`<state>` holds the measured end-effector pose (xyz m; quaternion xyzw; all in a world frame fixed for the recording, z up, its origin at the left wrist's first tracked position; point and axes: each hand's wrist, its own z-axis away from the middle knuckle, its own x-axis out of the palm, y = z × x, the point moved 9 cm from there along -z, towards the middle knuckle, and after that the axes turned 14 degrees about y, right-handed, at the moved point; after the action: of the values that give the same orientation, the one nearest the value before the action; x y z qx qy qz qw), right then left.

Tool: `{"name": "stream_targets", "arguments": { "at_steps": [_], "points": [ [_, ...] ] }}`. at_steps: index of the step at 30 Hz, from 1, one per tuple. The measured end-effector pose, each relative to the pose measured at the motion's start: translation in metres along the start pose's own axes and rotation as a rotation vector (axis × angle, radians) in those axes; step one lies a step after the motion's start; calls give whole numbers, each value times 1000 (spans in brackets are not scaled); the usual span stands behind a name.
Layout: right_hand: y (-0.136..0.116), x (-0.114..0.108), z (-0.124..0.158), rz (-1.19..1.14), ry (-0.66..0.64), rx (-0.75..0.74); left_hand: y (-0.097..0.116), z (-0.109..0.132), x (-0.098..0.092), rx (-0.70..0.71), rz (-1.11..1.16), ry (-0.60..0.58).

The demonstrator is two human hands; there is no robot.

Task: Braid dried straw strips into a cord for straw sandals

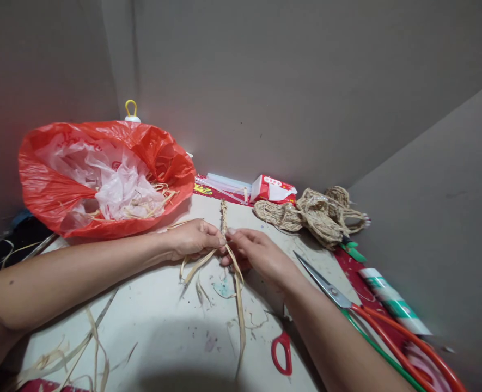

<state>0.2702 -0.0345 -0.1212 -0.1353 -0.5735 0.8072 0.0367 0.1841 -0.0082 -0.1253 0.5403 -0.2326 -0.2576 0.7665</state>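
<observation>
Braid of pale tan straw, slim and knobbly (223,213), points away from person over whitish desk (159,310), near end between 2 hands. Left hand (195,238) pinches that end; right hand (255,251) curled just beside, fingertip hold unclear. Long flat straw strands (240,313) trail toward person.

Before you is the table (171,337), with the braid (223,215) between your left hand (194,239) and right hand (259,253). The bag (56,182) sits to your left. Behind your hands lie the tissue pack (257,189) and, right of it, the rope (320,220). To your right lie the scissors (335,294), then the packet (395,300).
</observation>
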Motion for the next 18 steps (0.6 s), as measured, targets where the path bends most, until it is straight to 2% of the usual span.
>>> {"name": "stream_targets", "arguments": {
  "at_steps": [1,3,6,9,14,18],
  "points": [
    [4,10,3,-6,-76,28,1,0,1,16,-14,0],
    [9,19,5,-3,-134,45,2,1,1,36,-49,11],
    [10,16,1,47,-111,23,2,0,0,44,-94,29],
    [12,15,0,69,-173,48,4,1,2,83,-134,-13],
    [16,21,6,-105,-347,191,7,0,-2,109,-157,7],
    [19,23,5,-166,-369,244,8,1,-2,96,-251,-39]
  ]
}}
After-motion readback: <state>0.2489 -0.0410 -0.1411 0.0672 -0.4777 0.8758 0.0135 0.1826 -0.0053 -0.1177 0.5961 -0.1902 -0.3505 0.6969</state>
